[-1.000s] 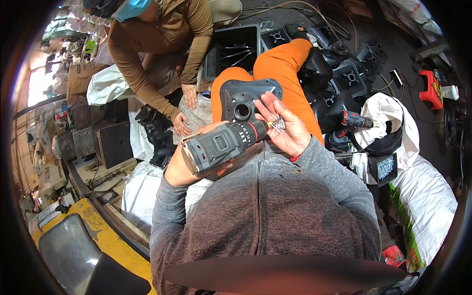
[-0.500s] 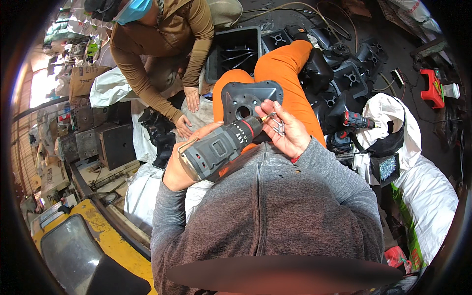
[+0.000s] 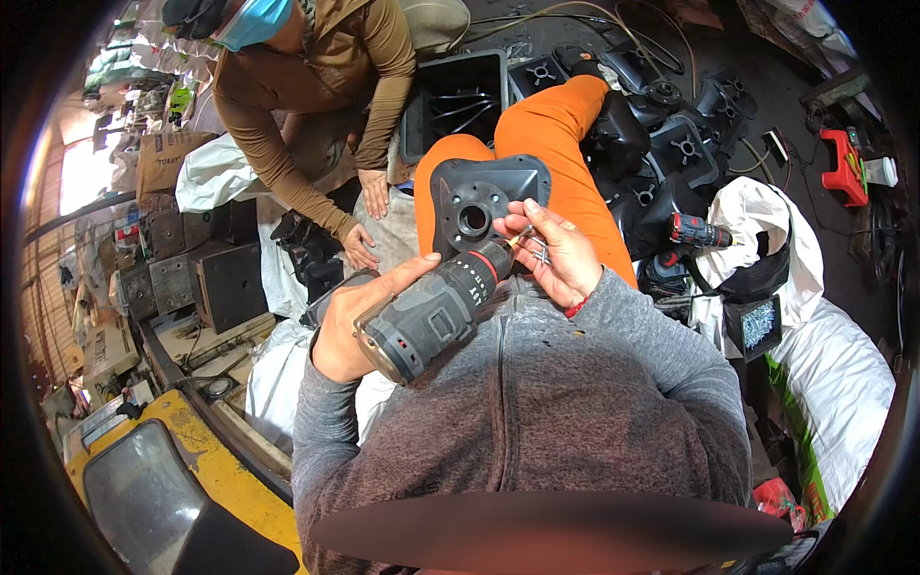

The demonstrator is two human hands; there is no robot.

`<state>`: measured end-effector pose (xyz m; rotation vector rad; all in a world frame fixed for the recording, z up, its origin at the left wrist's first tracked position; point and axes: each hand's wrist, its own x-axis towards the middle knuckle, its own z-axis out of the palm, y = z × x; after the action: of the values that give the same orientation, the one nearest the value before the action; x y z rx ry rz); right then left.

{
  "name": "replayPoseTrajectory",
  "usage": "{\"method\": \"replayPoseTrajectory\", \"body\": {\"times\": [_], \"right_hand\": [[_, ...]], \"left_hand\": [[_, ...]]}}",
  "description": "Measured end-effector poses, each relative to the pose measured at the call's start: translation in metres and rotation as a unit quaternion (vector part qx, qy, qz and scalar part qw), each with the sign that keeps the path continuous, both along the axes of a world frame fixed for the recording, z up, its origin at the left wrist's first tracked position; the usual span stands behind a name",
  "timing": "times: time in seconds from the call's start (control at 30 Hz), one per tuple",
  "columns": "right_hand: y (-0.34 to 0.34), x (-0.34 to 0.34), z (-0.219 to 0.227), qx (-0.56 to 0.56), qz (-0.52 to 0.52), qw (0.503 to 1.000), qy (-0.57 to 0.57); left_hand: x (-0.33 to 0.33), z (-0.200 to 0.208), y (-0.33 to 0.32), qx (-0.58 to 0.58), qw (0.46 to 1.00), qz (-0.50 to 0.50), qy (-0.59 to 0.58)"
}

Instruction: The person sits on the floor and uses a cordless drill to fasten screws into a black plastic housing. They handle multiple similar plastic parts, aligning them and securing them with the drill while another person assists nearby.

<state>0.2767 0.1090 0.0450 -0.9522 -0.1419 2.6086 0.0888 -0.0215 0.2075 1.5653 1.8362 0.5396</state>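
A grey-and-black cordless drill (image 3: 431,316) is gripped in my left hand (image 3: 350,326), its bit pointing up and to the right. My right hand (image 3: 561,259), palm up, holds several metal screws (image 3: 539,251); its thumb and fingers pinch around one at the drill's tip. Whether that screw sits on the bit cannot be made out. Across my orange-trousered lap lies a black plastic housing (image 3: 508,177) with a flange and a round hole, just beyond the drill.
Another person (image 3: 316,115) leans in at upper left, both hands resting on grey cloth. A black crate (image 3: 407,129) stands beyond my lap. Black plastic parts (image 3: 685,149) pile up on the right, near a second drill (image 3: 700,232), a box of screws (image 3: 757,326) and a red stool (image 3: 843,168).
The drill has tilted and shifted slightly, its rear end moving down and right. My right thumb and fingers have drawn closer together around a screw near the bit.
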Motion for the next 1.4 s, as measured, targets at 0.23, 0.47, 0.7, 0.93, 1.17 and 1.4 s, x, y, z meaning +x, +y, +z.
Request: {"method": "replayPoseTrajectory", "body": {"times": [0.23, 0.47, 0.7, 0.93, 1.17, 1.4], "right_hand": [[-0.003, 0.000, -0.009, -0.012, 0.005, 1.000, -0.002], [-0.002, -0.002, 0.007, -0.016, -0.019, 1.000, 0.012], [0.007, 0.015, -0.010, 0.055, 0.024, 0.996, -0.061], [0.028, 0.008, -0.025, 0.187, 0.118, 0.973, -0.058], [0.028, -0.017, -0.053, 0.401, 0.181, 0.886, -0.145], [0.022, -0.022, -0.068, 0.510, 0.182, 0.820, -0.185]], "left_hand": [[0.008, -0.004, 0.002, 0.067, 0.985, -0.101, 0.126], [0.002, -0.008, -0.003, 0.016, 1.000, -0.004, 0.015], [-0.017, 0.013, -0.016, -0.021, 0.999, 0.043, -0.017], [-0.014, 0.031, -0.004, -0.117, 0.993, 0.025, 0.020], [-0.013, 0.025, 0.016, -0.128, 0.992, 0.005, 0.005], [-0.002, 0.042, 0.056, -0.231, 0.967, -0.054, 0.089]]}}
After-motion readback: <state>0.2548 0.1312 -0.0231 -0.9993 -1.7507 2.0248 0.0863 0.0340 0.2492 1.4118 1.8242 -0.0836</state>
